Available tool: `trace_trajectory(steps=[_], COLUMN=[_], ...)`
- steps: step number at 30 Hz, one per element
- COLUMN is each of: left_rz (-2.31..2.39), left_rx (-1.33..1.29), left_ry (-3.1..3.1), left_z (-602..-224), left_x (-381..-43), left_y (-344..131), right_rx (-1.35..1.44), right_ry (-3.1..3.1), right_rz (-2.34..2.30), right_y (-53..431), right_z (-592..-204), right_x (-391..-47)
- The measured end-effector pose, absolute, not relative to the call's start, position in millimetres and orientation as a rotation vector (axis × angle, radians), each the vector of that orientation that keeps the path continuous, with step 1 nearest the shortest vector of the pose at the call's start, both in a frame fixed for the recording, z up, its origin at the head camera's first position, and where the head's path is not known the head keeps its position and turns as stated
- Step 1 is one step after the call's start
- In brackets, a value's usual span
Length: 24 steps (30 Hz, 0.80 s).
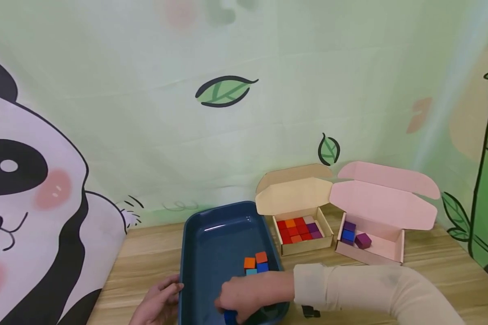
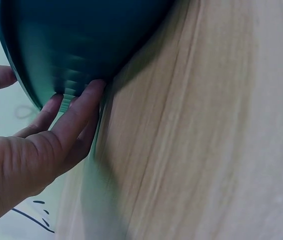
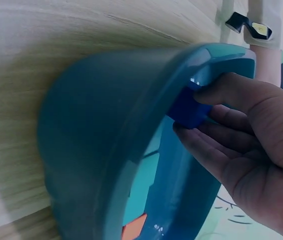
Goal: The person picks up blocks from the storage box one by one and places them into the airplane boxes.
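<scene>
My right hand (image 1: 248, 295) is over the near part of a dark blue tray (image 1: 211, 253). In the right wrist view, its thumb and fingers pinch a blue cube (image 3: 189, 107) beside the tray's rim. My left hand (image 1: 158, 302) touches the outside of the tray's left wall, its fingertips (image 2: 95, 89) resting against that wall in the left wrist view. Inside the tray are orange cubes (image 1: 250, 263), a blue cube (image 1: 262, 267) and a light blue cube (image 1: 251, 271), partly hidden behind my right forearm.
Right of the tray, an open cream box (image 1: 309, 246) holds several red, orange and purple cubes. Next to it, an open pink box (image 1: 384, 246) contains purple cubes (image 1: 363, 241) and a blue one. A printed cloth backdrop (image 1: 146, 113) rises behind the wooden table (image 1: 146, 248).
</scene>
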<state>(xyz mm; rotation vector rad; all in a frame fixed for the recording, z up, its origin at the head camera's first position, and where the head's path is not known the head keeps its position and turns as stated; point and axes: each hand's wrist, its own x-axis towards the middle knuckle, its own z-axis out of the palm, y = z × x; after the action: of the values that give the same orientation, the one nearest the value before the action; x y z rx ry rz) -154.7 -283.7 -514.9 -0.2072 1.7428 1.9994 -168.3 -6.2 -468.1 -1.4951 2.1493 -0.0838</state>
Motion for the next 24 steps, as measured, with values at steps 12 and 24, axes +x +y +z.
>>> trace_trajectory(steps=[12,24], left_rz=[1.99,2.018], left_rx=[-0.179,-0.171], left_ry=[1.733,1.73], left_z=[-517,-516], left_x=[-152,-154], left_y=[-284,-283], right_rx=[-1.508,-1.369], right_ry=[2.345,2.53], right_rz=[-0.2,-0.352], right_y=[14,59], right_z=[-437,-423], right_x=[-165,-180])
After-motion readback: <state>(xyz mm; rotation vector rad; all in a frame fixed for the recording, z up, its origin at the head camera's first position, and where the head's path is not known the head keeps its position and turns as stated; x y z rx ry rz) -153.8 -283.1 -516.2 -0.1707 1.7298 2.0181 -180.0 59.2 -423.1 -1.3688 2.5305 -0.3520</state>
